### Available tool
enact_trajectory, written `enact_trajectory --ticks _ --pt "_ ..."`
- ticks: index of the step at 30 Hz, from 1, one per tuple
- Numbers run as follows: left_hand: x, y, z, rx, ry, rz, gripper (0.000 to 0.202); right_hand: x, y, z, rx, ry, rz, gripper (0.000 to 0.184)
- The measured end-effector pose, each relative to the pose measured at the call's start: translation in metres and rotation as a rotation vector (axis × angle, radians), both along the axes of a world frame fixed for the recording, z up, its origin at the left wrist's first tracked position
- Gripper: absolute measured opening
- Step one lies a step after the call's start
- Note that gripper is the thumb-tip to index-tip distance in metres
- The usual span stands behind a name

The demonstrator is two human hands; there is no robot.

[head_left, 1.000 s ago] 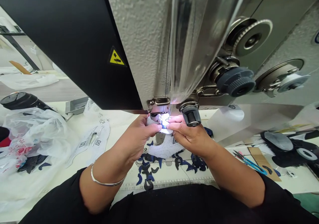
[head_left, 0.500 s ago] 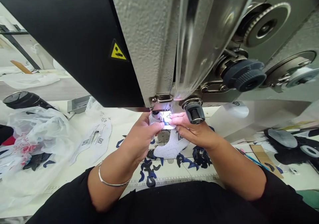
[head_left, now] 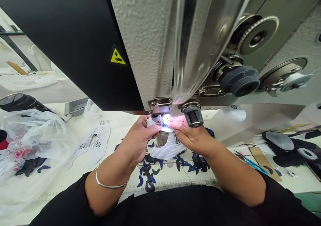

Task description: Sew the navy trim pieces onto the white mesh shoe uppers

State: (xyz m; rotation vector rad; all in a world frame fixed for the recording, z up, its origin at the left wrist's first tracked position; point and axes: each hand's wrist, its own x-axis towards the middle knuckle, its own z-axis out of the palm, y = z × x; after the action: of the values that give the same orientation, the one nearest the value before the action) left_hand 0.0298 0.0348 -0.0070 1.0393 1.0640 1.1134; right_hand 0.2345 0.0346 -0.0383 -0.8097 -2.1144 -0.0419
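Observation:
A white mesh fabric piece (head_left: 168, 147) lies under the presser foot (head_left: 160, 116) of a large sewing machine (head_left: 147, 38), lit by the machine's lamp. My left hand (head_left: 136, 140) pinches the left edge of the mesh piece, fingers pressed together. My right hand (head_left: 192, 135) grips its right edge just beside the needle. A silver bangle (head_left: 110, 185) circles my left wrist. The needle itself is hidden in glare.
Several dark blue cut pieces (head_left: 150, 179) lie on the white table (head_left: 75, 172) near a printed ruler (head_left: 173, 185). Clear plastic bags (head_left: 32, 142) with fabric parts sit left. Blue-handled snips (head_left: 250, 162) and black parts (head_left: 288, 145) lie right.
My hands and the mesh piece stay at the presser foot; only the camera view has shifted slightly between frames.

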Motion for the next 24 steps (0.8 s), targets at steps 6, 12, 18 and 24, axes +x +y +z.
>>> enact_trajectory --ticks 6,12,18,24 --pt "-0.003 0.002 -0.001 -0.009 -0.06 -0.021 0.031 -0.007 -0.006 0.0 0.073 -0.005 -0.068 0.024" --pt "-0.008 0.007 -0.008 -0.018 -0.111 -0.003 0.037 -0.016 -0.015 -0.002 0.114 -0.02 -0.143 0.023" --pt "-0.017 0.01 -0.013 -0.012 -0.12 0.001 0.036 -0.022 -0.021 -0.006 0.175 -0.101 -0.251 0.022" --pt "-0.026 0.012 -0.016 -0.019 -0.1 -0.059 0.034 -0.029 -0.03 -0.009 0.185 -0.214 -0.348 0.027"
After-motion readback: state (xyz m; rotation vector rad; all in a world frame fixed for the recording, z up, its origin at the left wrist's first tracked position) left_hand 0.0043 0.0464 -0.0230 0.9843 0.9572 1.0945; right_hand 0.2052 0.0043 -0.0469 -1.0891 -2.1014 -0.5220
